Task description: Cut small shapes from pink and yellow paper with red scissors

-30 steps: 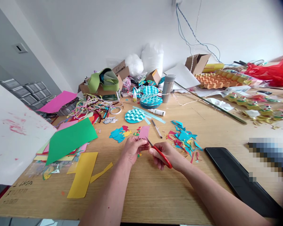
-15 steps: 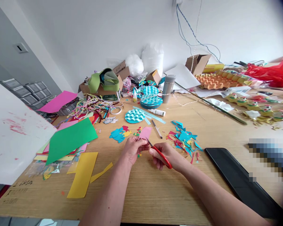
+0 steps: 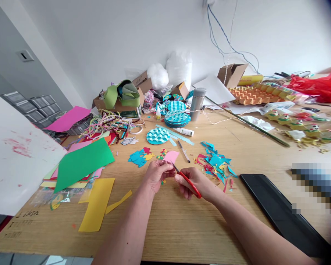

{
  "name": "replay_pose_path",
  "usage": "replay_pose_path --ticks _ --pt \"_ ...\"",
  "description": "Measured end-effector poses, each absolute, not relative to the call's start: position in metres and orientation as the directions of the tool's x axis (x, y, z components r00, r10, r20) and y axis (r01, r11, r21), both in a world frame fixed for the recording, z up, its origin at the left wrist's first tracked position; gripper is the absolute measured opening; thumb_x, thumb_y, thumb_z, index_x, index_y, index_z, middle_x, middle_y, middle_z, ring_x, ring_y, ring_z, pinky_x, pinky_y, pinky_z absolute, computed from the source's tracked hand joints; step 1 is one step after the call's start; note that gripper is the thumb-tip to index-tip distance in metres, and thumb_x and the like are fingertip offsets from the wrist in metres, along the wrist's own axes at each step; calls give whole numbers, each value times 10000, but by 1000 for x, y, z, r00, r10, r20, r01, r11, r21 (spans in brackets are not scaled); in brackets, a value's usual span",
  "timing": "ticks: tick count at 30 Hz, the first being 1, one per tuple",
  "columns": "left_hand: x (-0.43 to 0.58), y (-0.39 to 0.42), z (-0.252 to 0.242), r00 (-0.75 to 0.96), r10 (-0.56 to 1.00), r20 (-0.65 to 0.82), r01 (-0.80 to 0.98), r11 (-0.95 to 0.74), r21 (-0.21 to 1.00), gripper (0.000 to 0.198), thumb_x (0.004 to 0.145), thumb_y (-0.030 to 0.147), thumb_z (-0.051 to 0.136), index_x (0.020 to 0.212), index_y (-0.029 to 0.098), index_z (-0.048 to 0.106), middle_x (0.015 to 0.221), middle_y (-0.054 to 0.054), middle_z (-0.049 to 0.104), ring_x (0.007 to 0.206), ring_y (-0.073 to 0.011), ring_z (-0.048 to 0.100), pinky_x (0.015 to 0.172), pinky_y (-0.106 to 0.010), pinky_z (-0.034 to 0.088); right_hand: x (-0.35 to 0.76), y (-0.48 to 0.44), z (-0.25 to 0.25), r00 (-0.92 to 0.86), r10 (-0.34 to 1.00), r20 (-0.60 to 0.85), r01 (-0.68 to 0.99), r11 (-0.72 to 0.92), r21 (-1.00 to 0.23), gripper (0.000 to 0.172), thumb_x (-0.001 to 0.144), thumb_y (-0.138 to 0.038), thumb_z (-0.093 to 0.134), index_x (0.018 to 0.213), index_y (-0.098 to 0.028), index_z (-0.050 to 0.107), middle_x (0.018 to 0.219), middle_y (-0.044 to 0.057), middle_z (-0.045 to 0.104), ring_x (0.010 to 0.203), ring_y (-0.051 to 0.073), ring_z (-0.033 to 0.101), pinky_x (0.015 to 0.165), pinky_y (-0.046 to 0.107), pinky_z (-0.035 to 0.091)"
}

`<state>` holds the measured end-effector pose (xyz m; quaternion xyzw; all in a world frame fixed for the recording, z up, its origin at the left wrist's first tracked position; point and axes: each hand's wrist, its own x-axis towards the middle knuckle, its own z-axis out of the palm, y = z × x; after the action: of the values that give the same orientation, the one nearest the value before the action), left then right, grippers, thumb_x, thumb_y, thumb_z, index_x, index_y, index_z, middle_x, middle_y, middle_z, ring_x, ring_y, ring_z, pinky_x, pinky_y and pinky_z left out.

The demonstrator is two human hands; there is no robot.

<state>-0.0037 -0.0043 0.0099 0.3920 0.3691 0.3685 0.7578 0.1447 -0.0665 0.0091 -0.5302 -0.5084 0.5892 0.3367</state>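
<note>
A small piece of pink paper (image 3: 171,156) is pinched in my left hand (image 3: 157,174), its upper part sticking out above the fingers. My right hand (image 3: 192,181) is closed round the red handles of a pair of scissors (image 3: 192,185). The scissors' tip points up and left at the pink paper's right edge; whether the blades are apart is too small to tell. Just beyond my hands lie blue fish cut-outs (image 3: 138,158), tiny coloured scraps (image 3: 162,152) and a pen (image 3: 184,151). Blue and red offcuts (image 3: 215,160) are heaped to the right.
Green paper (image 3: 85,164) and yellow paper (image 3: 97,206) lie at left. A black tablet-like slab (image 3: 276,209) is at right. Farther back are a wavy blue disc (image 3: 157,135), a glue bottle (image 3: 185,131), a grey flask (image 3: 198,104) and an orange egg tray (image 3: 253,95).
The pink paper has tilted slightly to the right in my left hand. Both hands keep nearly the same place, and the scissors stay at the paper.
</note>
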Motion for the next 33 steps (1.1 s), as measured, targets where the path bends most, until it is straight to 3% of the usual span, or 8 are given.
replay_pose_path --ticks 33 --pt "-5 -4 12 463 841 -280 -239 423 874 164 540 215 733 614 108 633 596 -56 641 539 -113 571 545 -227 434 146 -66 6 -207 942 -264 173 -230 -958 523 687 -662 662 634 -171 489 514 3 600 415 124 590 377 199 447"
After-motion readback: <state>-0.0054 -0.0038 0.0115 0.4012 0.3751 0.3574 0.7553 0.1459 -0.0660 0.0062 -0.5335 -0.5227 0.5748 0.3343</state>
